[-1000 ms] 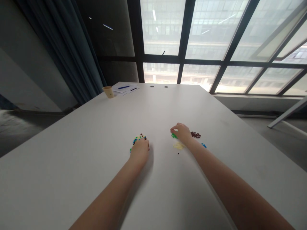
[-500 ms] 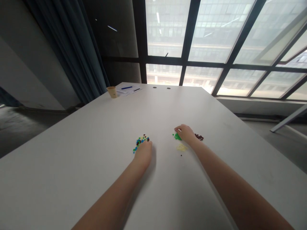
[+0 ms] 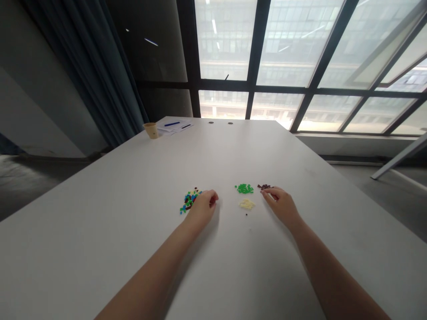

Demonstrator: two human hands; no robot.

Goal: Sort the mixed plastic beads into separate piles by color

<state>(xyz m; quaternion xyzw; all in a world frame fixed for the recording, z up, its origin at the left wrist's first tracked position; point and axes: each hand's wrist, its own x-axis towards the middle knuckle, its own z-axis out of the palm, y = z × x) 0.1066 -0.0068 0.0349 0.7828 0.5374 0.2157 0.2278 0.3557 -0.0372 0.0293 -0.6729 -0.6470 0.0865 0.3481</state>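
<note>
A pile of small mixed pieces, blue, green, dark brown and pale yellow, lies left of centre on the white table. My left hand is at its right edge, partly covering it, fingers curled together; what they hold is hidden. My right hand is at the near side of a small dark brown pile, thumb and fingertips close together; anything between them is too small to name. Between the hands lie a green pile and, nearer me, a pale yellow pile. A single dark piece lies just below the yellow ones.
On the far left of the table stands a tan paper cup. Beside it are paper sheets with a blue pen and a dark pen on them. Windows line the far side, and a curtain hangs at the left.
My right hand has moved right, from the green pile to the dark brown one, uncovering the green pieces. My left hand has shifted slightly right and turned, its fingers now curled at the pile's edge.
</note>
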